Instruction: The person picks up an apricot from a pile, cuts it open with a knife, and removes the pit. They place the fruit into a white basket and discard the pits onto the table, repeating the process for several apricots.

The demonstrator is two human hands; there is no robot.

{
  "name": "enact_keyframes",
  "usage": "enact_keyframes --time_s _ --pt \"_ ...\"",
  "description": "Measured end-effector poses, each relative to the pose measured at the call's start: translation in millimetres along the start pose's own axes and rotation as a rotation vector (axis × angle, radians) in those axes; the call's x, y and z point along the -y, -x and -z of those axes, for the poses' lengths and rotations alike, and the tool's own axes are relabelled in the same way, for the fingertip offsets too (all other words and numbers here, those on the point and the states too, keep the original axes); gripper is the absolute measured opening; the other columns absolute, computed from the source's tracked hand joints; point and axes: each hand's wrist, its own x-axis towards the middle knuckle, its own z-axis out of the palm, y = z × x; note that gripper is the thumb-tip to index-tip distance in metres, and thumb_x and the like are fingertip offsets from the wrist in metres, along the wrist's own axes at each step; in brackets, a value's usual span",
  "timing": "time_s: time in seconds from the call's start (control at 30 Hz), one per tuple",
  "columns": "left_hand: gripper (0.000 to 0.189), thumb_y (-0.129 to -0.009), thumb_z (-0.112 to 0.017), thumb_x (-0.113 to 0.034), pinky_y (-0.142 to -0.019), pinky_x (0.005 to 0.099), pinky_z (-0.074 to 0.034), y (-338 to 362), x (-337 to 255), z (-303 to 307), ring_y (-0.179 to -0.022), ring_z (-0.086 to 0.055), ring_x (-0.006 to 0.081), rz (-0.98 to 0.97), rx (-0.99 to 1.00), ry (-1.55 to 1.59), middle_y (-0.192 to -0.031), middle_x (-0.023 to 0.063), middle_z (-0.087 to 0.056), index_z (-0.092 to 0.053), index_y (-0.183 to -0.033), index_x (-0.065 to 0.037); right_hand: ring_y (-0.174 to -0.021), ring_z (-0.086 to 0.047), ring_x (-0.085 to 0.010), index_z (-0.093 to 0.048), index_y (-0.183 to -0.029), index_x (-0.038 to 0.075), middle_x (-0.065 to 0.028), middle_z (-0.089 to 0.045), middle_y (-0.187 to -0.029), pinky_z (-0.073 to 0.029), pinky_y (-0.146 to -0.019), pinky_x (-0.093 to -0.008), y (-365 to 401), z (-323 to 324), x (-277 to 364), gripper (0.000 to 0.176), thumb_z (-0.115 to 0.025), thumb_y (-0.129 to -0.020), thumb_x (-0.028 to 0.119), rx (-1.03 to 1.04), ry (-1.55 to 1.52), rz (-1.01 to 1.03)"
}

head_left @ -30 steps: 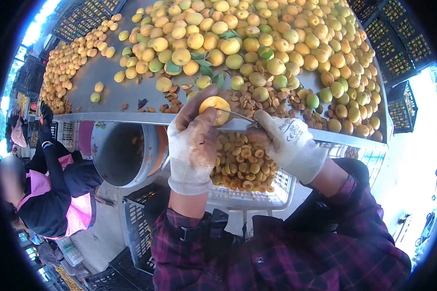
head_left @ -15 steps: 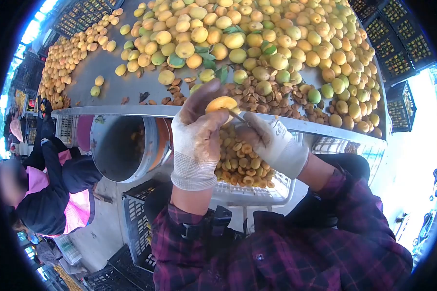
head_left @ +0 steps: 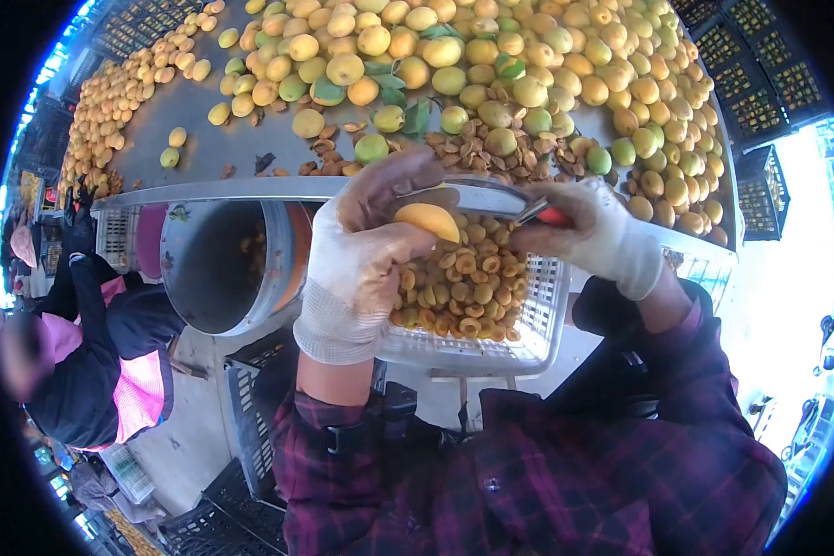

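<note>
The left hand [head_left: 361, 255], in a stained work glove, is closed around a yellow apricot [head_left: 428, 221] just left of the frame's centre, thumb over the top and fingers curled beneath. The right hand [head_left: 607, 236], in a white glove, sits right of centre and is clenched on a small knife [head_left: 541, 215] with red showing at its grip. The blade points left toward the fruit, but its tip is hard to make out against the metal behind it. The two hands are apart, with a gap between them.

Directly below both is a white basket [head_left: 533, 352] filled with halved apricots, cut faces mostly up. Behind the hands runs the metal edge of the surface [head_left: 222, 190], which fills the upper part of the frame. It carries a scatter of brown pits [head_left: 491, 162] near the edge and a large heap of whole fruit [head_left: 491, 56], yellow with some green, beyond.

A metal bucket [head_left: 218, 269] stands to the left of the basket. At lower left a co-worker [head_left: 93, 380] in pink and black is bent over. Black crates [head_left: 760, 83] stand at upper right. Plaid sleeves [head_left: 528, 482] cross the bottom.
</note>
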Motion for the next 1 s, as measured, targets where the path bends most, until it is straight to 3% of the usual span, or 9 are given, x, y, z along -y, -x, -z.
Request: enact_keyframes --time_s 0.2,0.27,0.4,0.43,0.5,0.57,0.73,0.93,1.0 --pt "0.073 -0.063 -0.056 0.017 -0.093 0.0327 -0.053 0 12 -24 -0.116 -0.064 0.0285 -0.029 0.002 0.038 -0.128 0.0175 -0.059 -0.050 -0.136 0.010 -0.084 -0.065 -0.0095 -0.067 -0.113 -0.001 -0.0068 -0.070 -0.094 -0.053 -0.071 -0.0260 -4 -15 21 0.041 -0.080 -0.084 0.025 0.008 -0.936 -0.018" --pt "0.072 -0.063 -0.054 0.017 -0.087 0.0294 -0.054 -1 16 -33 -0.112 -0.064 0.0224 -0.074 0.065 -0.043 -0.124 0.0149 -0.061 -0.051 -0.134 0.009 -0.090 -0.063 -0.0092 -0.066 -0.115 -0.002 -0.0050 -0.069 -0.096 -0.052 -0.076 -0.0264 -13 -24 26 0.041 -0.077 -0.086 0.024 -0.003 -0.539 0.055" --pt "0.067 -0.067 -0.057 0.017 -0.073 0.0245 -0.054 -2 10 -40 -0.092 -0.065 0.0122 -0.104 -0.008 -0.273 -0.112 0.0111 -0.067 -0.053 -0.133 0.007 -0.091 -0.060 -0.0081 -0.067 -0.111 -0.002 -0.0029 -0.068 -0.097 -0.050 -0.081 -0.0265 -16 -23 37 0.035 -0.073 -0.087 0.023 -0.020 -0.850 -0.126" --pt "0.061 -0.070 -0.061 0.015 -0.070 0.0232 -0.053 -2 8 -44 -0.089 -0.064 0.0112 -0.106 -0.063 -0.267 -0.110 0.0106 -0.067 -0.056 -0.130 0.006 -0.076 -0.059 -0.0070 -0.067 -0.108 -0.002 -0.0017 -0.065 -0.088 -0.049 -0.065 -0.0236 -15 -20 44 0.033 -0.073 -0.087 0.022 -0.035 -0.975 -0.209" --pt "0.045 -0.078 -0.073 0.006 -0.065 0.0199 -0.050 0 8 -42 -0.084 -0.063 0.0087 -0.094 -0.126 -0.331 -0.103 0.0097 -0.070 -0.064 -0.122 0.006 -0.067 -0.056 -0.0060 -0.067 -0.107 -0.001 -0.0008 -0.063 -0.083 -0.044 -0.057 -0.0223 -14 -17 35 0.031 -0.072 -0.087 0.022 -0.016 -1.055 -0.235" --pt "0.043 -0.078 -0.073 0.006 -0.066 0.0201 -0.051 2 10 -44 -0.083 -0.064 0.0087 -0.126 -0.134 -0.376 -0.102 0.0097 -0.071 -0.065 -0.121 0.007 -0.048 -0.044 -0.0034 -0.066 -0.101 0.000 0.0012 -0.058 -0.071 -0.030 -0.042 -0.0199 -14 -20 35 0.025 -0.072 -0.087 0.019 -0.049 -1.162 -0.262" --pt "0.041 -0.081 -0.068 0.007 -0.074 0.0216 -0.052 2 15 -37 -0.088 -0.064 0.0098 -0.243 -0.087 -0.564 -0.105 0.0113 -0.071 -0.064 -0.122 0.008 -0.049 -0.044 -0.0048 -0.062 -0.101 0.001 -0.0022 -0.058 -0.070 -0.031 -0.043 -0.0218 -12 -25 20 0.026 -0.065 -0.093 0.026 0.007 -1.302 -0.260" --pt "0.055 -0.078 -0.054 0.015 -0.093 0.0296 -0.052 -2 14 -32 -0.111 -0.064 0.0201 -0.178 -0.011 -0.119 -0.125 0.0190 -0.064 -0.055 -0.133 0.010 -0.052 -0.046 -0.0069 -0.060 -0.108 0.000 -0.0106 -0.063 -0.077 -0.030 -0.047 -0.0219 -9 -30 -8 0.044 -0.050 -0.101 0.043 0.099 -1.483 -0.051" --pt "0.063 -0.075 -0.051 0.016 -0.102 0.0383 -0.050 -4 12 -28 -0.118 -0.063 0.0279 -0.144 -0.001 0.141 -0.129 0.0217 -0.062 -0.050 -0.137 0.010 -0.056 -0.054 -0.0083 -0.062 -0.111 0.000 -0.0100 -0.066 -0.080 -0.038 -0.050 -0.0223 -12 -47 -13 0.047 -0.051 -0.101 0.045 -0.426 -0.791 0.408"
